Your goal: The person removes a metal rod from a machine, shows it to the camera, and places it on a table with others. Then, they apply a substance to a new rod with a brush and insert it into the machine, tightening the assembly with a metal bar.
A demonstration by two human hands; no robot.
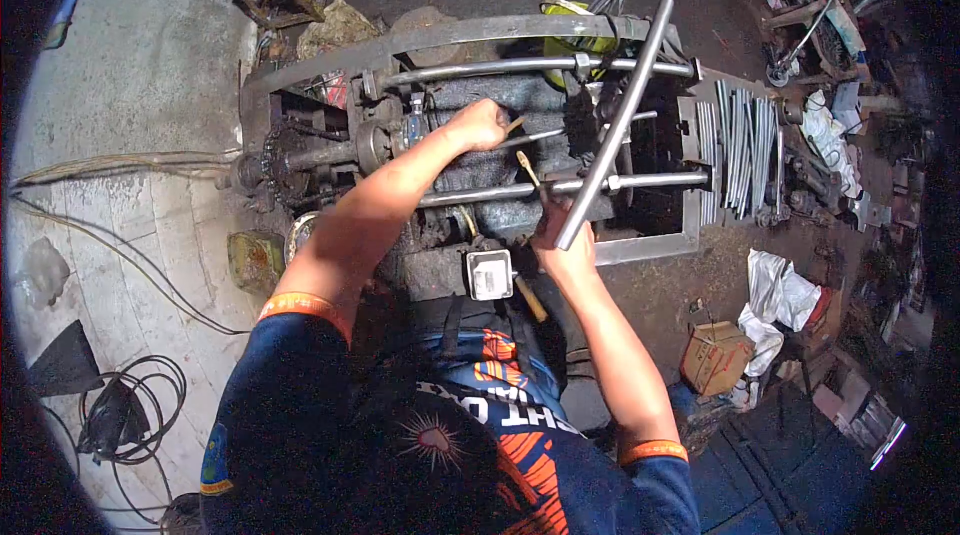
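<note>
My left hand (480, 125) is closed over the middle of the machine (470, 30). A short brown tip (515, 124) sticks out past its fingers, but I cannot tell what it belongs to. Just below that hand lies a thin metal rod (535, 138). At the near side of the frame, my right hand (563, 240) grips the lower end of a long metal pipe (625, 110), which slants up and right across the machine's two polished rails. From the same hand a small brush (528, 168) points up and left.
A square white tub (490, 276) stands close to my body, beside a wooden handle (531, 299). Several metal rods (745, 150) lie on the floor at right, past the frame. A yellow-green bucket (565, 45) sits behind the machine; a cardboard box (717, 357) is at lower right.
</note>
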